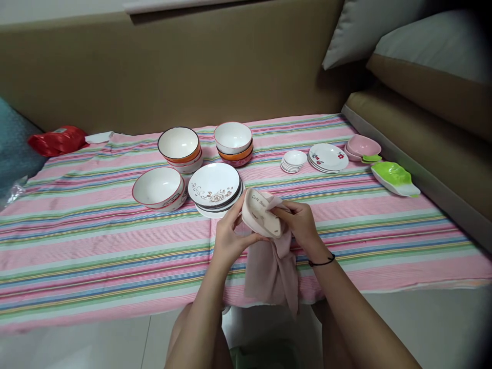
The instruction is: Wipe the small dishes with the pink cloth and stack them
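My left hand (229, 237) grips a small pale pink dish (258, 215) with dark lettering, tilted on its side. My right hand (301, 224) presses a pink cloth (272, 269) against the dish's inside; the cloth hangs down below both hands. Both hands are closed, just above the near part of the striped cloth (96, 256) that covers the low surface. A black band circles my right wrist. Right behind the dish lies a stack of plates with a flower pattern (214, 187).
Behind are a red-rimmed bowl (158, 187), two bowl stacks (179, 147) (233, 142), small white saucers (294, 160), flowered plates (328, 157), pink bowls (362, 147) and a green dish (394, 178). A red bag (57, 139) lies far left. A brown sofa (423, 118) runs behind and right.
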The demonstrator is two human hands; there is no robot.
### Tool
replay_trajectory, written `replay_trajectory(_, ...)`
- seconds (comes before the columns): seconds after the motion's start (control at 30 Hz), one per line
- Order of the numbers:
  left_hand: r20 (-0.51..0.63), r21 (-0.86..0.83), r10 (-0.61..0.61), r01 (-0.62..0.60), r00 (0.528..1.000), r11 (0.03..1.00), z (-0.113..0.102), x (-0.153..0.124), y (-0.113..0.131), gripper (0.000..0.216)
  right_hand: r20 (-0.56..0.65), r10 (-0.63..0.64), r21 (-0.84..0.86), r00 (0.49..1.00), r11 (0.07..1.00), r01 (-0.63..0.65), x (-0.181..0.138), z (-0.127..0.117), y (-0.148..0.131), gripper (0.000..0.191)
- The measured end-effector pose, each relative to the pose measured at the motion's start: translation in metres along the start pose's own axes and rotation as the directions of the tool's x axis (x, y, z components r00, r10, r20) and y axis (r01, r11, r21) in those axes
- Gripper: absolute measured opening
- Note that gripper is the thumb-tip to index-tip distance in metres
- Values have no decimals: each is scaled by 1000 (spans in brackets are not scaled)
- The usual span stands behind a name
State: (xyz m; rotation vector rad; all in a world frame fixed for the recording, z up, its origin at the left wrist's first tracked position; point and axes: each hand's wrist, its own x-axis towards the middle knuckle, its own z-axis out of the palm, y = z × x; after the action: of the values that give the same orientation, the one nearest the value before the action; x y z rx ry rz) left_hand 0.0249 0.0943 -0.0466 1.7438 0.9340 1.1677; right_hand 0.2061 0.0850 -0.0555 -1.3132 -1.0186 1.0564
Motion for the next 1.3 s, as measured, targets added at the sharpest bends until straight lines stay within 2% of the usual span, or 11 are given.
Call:
replay_trajectory(0.07, 9, 144, 82, -83, 997, 986, -1, 0, 2, 94, -8, 19, 13, 1000, 1000, -19, 0, 0, 0, 27)
replay_trajectory(0.17, 47, 352, 231, -233, 972, 907, 1, 0, 4, 90, -14, 39, 34, 999, 999, -38, 1, 1, 0, 26)
replay_trajectory(0.33, 112, 525, 460, -446, 881, 725, 2, 2, -1, 76, 18, 70, 120, 997, 990, -72, -4, 6, 2, 23)
replay_trajectory(0.43, 103, 571, 519, -478, 849, 668, 1, 3, -5, 71, 36, 109, 159, 993, 981, -113, -8, 12, 3, 20)
replay_trajectory(0.53, 59, 605, 522, -447, 851, 659, -1, 2, -7, 73, 36, 138, 189, 990, 972, -142, -10, 17, 4, 16)
replay_trajectory(0.67, -37, 611, 497, -374, 867, 698, -2, 2, -7, 80, 57, 150, 208, 987, 965, -159, -12, 18, 3, 16)
replay_trajectory(0.77, -108, 541, 427, -307, 898, 783, -3, 4, -7, 86, 69, 164, 238, 984, 955, -176, -13, 17, 2, 17)
replay_trajectory(0.87, -182, 374, 260, -178, 948, 910, -4, 5, -5, 92, 51, 179, 292, 983, 938, -186, -12, 17, 0, 20)
replay_trajectory(0.97, -202, 153, 127, -97, 971, 984, -5, 7, -3, 94, 12, 177, 323, 984, 931, -172, -10, 17, 0, 21)
replay_trajectory(1.1, -194, -118, 15, -38, 981, 992, -3, 8, -4, 97, -19, 148, 324, 989, 937, -134, -7, 13, 2, 19)
replay_trajectory(1.3, -129, -369, -178, 119, 976, 922, 1, 7, -5, 92, -36, 148, 371, 988, 920, -124, -4, 10, 1, 20)
